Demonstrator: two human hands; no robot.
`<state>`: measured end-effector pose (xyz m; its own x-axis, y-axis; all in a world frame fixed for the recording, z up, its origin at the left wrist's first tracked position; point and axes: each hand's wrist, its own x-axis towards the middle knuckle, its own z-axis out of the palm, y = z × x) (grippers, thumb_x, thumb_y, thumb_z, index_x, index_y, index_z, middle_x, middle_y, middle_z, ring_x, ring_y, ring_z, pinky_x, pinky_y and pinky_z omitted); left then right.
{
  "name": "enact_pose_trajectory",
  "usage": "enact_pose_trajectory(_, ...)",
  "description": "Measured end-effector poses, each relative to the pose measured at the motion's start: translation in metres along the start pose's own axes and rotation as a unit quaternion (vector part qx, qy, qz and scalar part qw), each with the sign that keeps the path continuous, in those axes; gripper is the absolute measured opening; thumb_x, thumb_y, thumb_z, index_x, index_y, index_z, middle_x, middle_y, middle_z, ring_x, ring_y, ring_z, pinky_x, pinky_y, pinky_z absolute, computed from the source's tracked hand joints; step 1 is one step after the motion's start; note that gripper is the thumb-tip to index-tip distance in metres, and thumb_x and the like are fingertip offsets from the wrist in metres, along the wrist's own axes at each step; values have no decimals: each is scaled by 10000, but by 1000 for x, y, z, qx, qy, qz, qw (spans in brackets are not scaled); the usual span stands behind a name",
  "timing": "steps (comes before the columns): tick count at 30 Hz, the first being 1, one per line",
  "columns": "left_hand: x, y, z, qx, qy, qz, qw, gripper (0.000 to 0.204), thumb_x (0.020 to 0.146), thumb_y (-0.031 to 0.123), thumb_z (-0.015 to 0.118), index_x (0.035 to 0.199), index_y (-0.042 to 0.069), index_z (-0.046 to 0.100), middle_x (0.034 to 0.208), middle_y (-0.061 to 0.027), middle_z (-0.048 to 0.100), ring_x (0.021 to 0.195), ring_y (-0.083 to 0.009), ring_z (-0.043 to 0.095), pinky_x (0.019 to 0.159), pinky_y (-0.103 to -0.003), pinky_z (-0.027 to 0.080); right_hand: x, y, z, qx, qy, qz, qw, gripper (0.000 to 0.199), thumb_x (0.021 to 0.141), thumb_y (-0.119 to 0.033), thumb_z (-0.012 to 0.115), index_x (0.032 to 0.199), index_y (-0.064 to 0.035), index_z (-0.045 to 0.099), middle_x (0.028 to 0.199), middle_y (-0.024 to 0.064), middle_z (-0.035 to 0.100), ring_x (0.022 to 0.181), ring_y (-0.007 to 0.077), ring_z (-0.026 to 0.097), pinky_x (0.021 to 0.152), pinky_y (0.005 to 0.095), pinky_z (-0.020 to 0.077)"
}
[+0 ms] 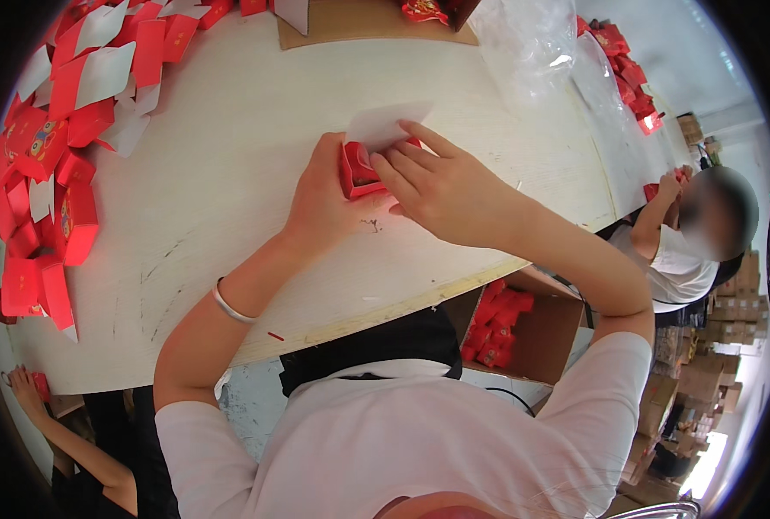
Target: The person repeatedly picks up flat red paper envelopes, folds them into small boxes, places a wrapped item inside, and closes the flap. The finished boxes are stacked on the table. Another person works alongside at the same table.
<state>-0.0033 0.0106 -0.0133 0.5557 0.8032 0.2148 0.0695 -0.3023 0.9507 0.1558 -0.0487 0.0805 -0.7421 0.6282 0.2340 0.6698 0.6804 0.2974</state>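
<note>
And here's 1 open red box (356, 179) over the counter (229, 173): left hand (324, 203) clasping its side, right hand (441, 186) touching its white flap (381, 121), grip unclear! More red boxes (91, 123) heap at the counter's left; 1 brown carton (548, 342) sits below the counter's near edge.

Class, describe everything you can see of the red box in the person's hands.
The box is small, red outside, and looks like folded card. Its top is open, a pale flap standing at the far side; what lies inside is unclear. The left hand grips its left side; the right hand partly covers its right side. It is over the white table.
</note>
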Motion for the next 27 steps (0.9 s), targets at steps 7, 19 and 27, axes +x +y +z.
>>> enact_pose_trajectory(7,3,10,-4,-3,-5,-25,1000,595,660,160,781,1087,23,391,1009,-97,542,895,-185,561,762,-298,473,8,2,0,120,-160,79,977,498,803,-367,604,1066,51,534,965,167,590,913,323,561,1052,434,271)
enact_pose_trajectory(19,-3,6,7,-4,27,94,995,728,678,151,778,1239,57,325,1179,-128,455,991,-235,550,834,-322,478,-35,15,47,526,232,387,721,140,794,-97,636,903,-18,597,939,48,560,797,170,580,664,309,486)
enact_pose_trajectory(27,3,29,-5,269,22,232,934,540,668,96,751,1148,68,507,1152,-133,411,894,-280,579,768,-349,515,-9,10,13,84,-116,247,958,96,754,-85,548,807,-50,620,813,132,606,700,226,625,542,354,492)
